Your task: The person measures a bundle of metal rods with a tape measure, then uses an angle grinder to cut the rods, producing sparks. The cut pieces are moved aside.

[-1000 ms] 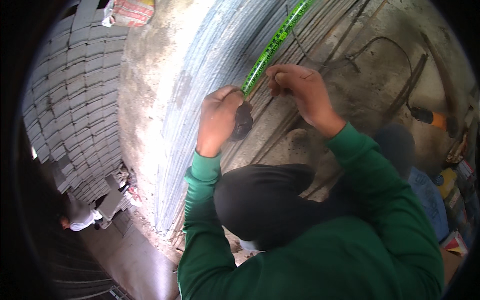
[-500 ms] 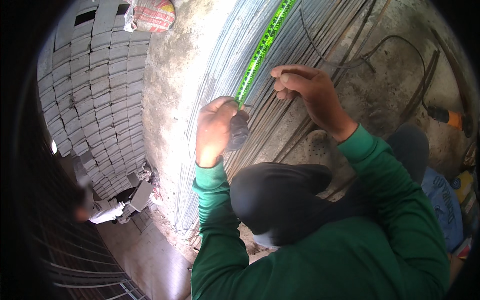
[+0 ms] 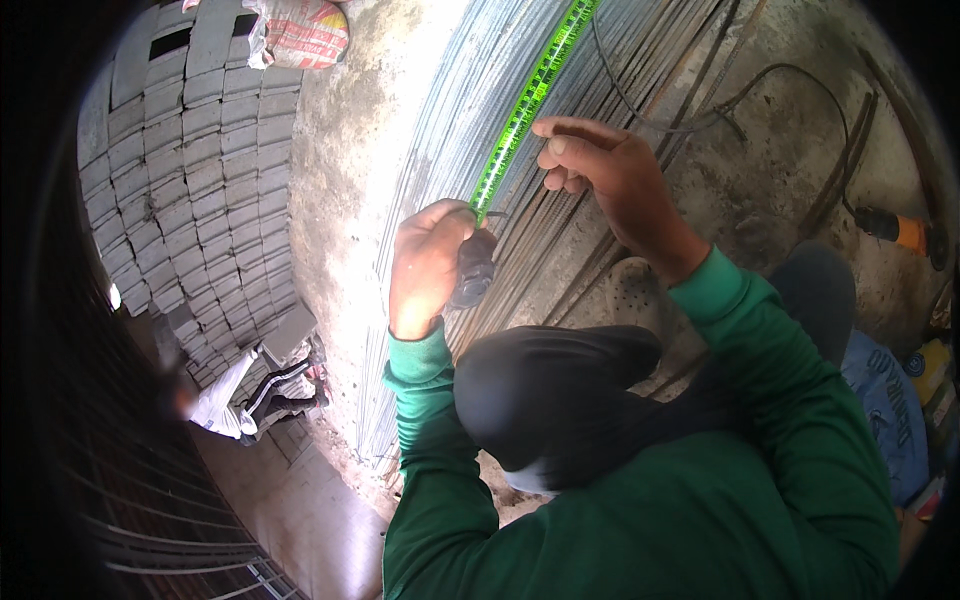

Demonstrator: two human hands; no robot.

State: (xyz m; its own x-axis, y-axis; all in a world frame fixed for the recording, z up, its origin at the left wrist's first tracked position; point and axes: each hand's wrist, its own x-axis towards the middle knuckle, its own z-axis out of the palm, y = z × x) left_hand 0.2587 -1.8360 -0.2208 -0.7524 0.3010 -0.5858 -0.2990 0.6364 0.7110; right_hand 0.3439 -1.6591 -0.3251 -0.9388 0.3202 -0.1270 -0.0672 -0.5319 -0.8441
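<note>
My left hand (image 3: 425,262) is closed round a tape measure with a dark case (image 3: 473,272), the thumb pressing at the mouth of it. From there its bright green blade (image 3: 528,105) runs up and away to the right, over long thin steel bars (image 3: 440,130), and leaves the top of the view. To the right of the blade, apart from it, my right hand (image 3: 610,180) is raised above the bars. Its thumb and forefinger are drawn close together and the other fingers curl in. Whatever is between them, if anything, is too small to make out.
Grey blocks (image 3: 200,170) are stacked on the left, with a red and white sack (image 3: 305,35) above. A co-worker (image 3: 225,405) is beside the stack. On the right lie an orange and black power tool (image 3: 905,235), its cable (image 3: 840,110) and a blue sack (image 3: 875,420).
My right hand has shifted slightly up and left, closer to the blade. My left hand keeps its grip on the tape measure. The co-worker by the blocks has changed posture, legs now showing.
</note>
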